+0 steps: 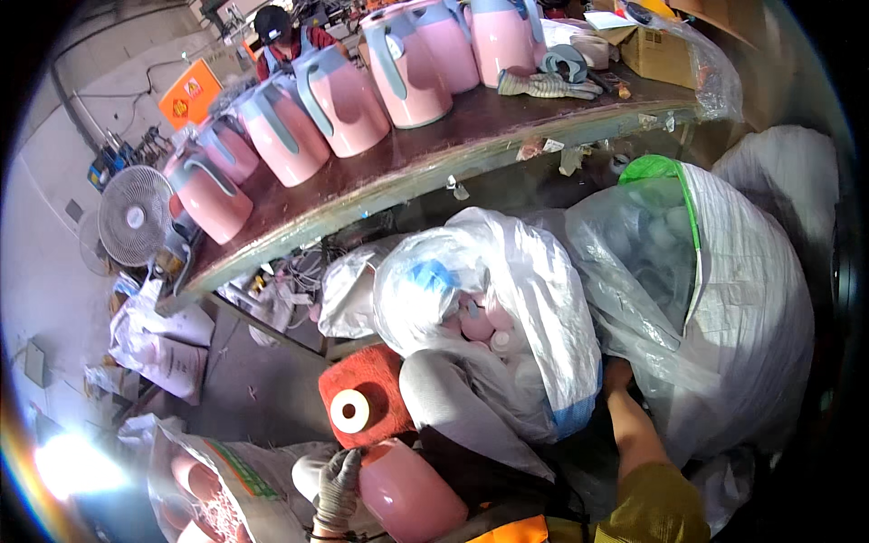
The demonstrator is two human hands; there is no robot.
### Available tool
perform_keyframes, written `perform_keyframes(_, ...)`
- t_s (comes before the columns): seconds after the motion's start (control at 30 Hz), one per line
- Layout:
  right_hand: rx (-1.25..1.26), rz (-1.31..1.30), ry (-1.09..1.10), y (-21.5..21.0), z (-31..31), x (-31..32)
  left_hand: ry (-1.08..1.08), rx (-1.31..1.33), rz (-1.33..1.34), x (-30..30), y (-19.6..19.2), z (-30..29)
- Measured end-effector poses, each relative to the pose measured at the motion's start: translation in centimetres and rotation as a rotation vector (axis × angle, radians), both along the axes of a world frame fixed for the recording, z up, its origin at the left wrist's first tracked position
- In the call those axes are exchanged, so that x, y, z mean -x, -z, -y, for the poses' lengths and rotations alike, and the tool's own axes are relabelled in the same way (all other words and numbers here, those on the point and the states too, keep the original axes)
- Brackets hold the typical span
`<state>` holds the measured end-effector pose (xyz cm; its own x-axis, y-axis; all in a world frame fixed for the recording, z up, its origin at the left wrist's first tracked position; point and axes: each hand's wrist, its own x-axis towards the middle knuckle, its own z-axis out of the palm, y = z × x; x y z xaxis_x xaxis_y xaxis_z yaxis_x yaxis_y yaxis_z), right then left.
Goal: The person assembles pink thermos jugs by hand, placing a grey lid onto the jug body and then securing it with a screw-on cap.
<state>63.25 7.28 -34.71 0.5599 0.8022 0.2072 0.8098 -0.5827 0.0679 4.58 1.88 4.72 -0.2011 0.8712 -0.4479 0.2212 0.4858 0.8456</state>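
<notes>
Concrete floor (pixel 54 271) fills the left of the frame, grey and dusty, sacks and clutter along it. Dark brown bench (pixel 380 172) runs diagonally from left-centre to upper right, worn front edge, tape scraps stuck on it. Row of pink kettles (pixel 344 100) with grey-blue handles stands along the bench top. Person in a cap (pixel 276 32) sits behind it at upper centre.

Right half: big white woven sack (pixel 769 317) with a clear liner, green rim at top. Centre: clear bag (pixel 507 299) holding pink and white parts.

Left: white fan (pixel 134 217) on the floor beside the bench end. Lower centre: red thread cone (pixel 362 394).

Left hand (pixel 337 484), grey glove, closed on a pink kettle body (pixel 407 493) at the bottom centre, fingers over its left edge. Right hand (pixel 617 373) reaches in between bag and sack; fingers hidden, can't tell the grip.

Upper right on the bench: cardboard box (pixel 656 50), striped gloves (pixel 548 86).
</notes>
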Motion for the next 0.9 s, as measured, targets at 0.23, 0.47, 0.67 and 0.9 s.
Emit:
perform_keyframes(0.23,0.338,-0.369,0.043,-6.0,-0.4,3.1,0.007,-0.278,0.16,1.6,4.1,0.8)
perform_keyframes(0.47,0.062,-0.406,-0.067,-29.5,4.8,6.9,0.098,-0.161,0.535,1.5,3.0,0.0)
perform_keyframes(0.67,-0.448,-0.876,-0.599,-44.2,7.0,12.8,-0.015,-0.02,0.635,4.0,3.3,0.3)
perform_keyframes(0.9,-0.205,-1.466,-0.825,-46.1,-1.3,29.0,0.401,-0.347,0.669,1.7,4.1,0.8)
